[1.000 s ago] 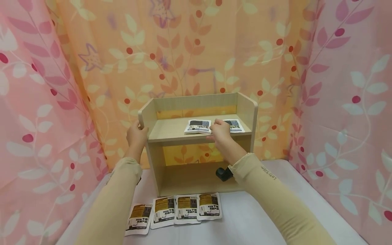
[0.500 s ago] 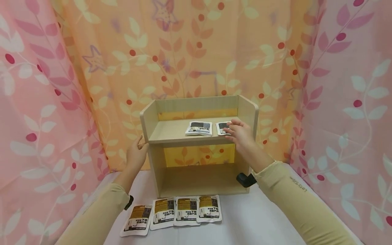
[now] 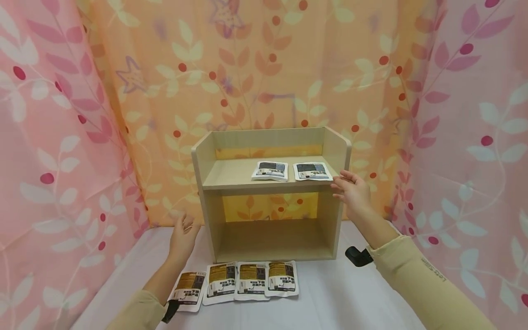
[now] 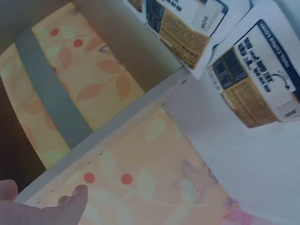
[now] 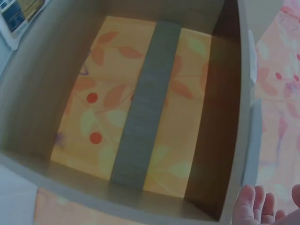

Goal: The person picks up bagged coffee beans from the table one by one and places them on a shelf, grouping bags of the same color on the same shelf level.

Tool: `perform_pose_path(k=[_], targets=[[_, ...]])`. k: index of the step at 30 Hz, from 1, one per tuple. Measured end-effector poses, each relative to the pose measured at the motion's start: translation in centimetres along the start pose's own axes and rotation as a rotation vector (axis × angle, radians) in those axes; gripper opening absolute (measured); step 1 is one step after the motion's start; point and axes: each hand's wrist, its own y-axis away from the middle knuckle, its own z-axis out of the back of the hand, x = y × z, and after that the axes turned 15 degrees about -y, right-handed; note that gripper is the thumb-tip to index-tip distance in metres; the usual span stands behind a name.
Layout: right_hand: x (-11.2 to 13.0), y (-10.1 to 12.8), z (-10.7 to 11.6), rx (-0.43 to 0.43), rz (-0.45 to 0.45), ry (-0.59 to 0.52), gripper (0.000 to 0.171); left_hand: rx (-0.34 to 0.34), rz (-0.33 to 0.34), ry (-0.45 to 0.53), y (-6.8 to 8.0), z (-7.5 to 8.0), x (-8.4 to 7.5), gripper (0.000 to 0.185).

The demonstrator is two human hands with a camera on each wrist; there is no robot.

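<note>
My left hand (image 3: 184, 236) is in the air beside the left panel of a small wooden shelf unit (image 3: 270, 187), holding nothing. Its loosely bent fingers (image 4: 70, 201) appear at the lower left in the left wrist view. Beside the unit's right panel is my right hand (image 3: 354, 193), its fingers extended and nothing in them. The fingertips seem close to the right packet's corner; contact cannot be told. On the upper board lie a left flat packet (image 3: 271, 170) and a right flat packet (image 3: 312, 171), white-edged with dark printing, with a narrow gap between them.
Several white, brown and black printed packets (image 3: 222, 283) lie in a row on the white-covered table (image 3: 321, 302) before the unit; some overlap. The lower compartment (image 3: 270, 238) has an open front. Patterned curtains (image 3: 264, 68) surround the back and sides.
My right hand has come away from the right packet and moved right, past the unit's edge. My left hand has let go of the unit's left panel and dropped lower.
</note>
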Motion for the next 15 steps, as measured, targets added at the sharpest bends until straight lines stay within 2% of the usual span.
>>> perform_pose_path(k=[5,8,15], targets=[[-0.8,-0.3,1.6,-0.032,0.056,0.132,0.051,0.009,0.019,0.021,0.9,-0.2,1.3,0.063],[-1.7,-0.7,2.4,-0.041,0.058,0.196,0.053,0.031,0.058,0.033,1.8,-0.2,2.2,0.068],[-3.8,-1.3,3.5,-0.064,0.029,0.199,0.062,0.006,0.147,0.041,3.5,-0.2,3.9,0.072]])
